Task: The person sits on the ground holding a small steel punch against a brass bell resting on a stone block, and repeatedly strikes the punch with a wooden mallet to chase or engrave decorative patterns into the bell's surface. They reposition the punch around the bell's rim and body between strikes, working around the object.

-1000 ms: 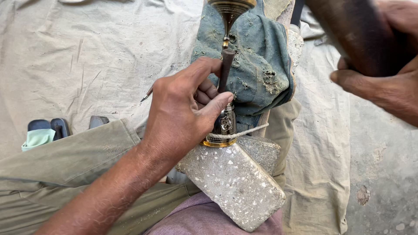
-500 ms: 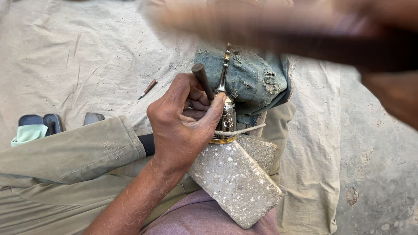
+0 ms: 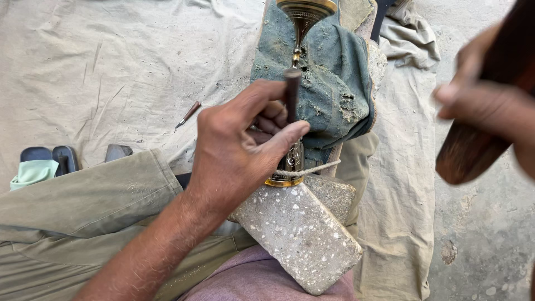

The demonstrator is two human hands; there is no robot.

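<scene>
My left hand grips a thin dark metal punch, holding it upright against a brass goblet-shaped piece whose base rests on a speckled stone block. A cord runs around the brass piece near its base. The brass piece lies along a worn blue-green cloth pad. My right hand is raised at the right edge, blurred, closed around a dark wooden mallet.
A beige cloth covers the ground. A small pointed tool lies on it to the left. Dark sandals and a pale green rag sit at far left. My trouser leg crosses the lower left.
The wooden mallet swept across the top of the view and is now lower at the right. My left hand has kept its hold on the punch against the brass piece.
</scene>
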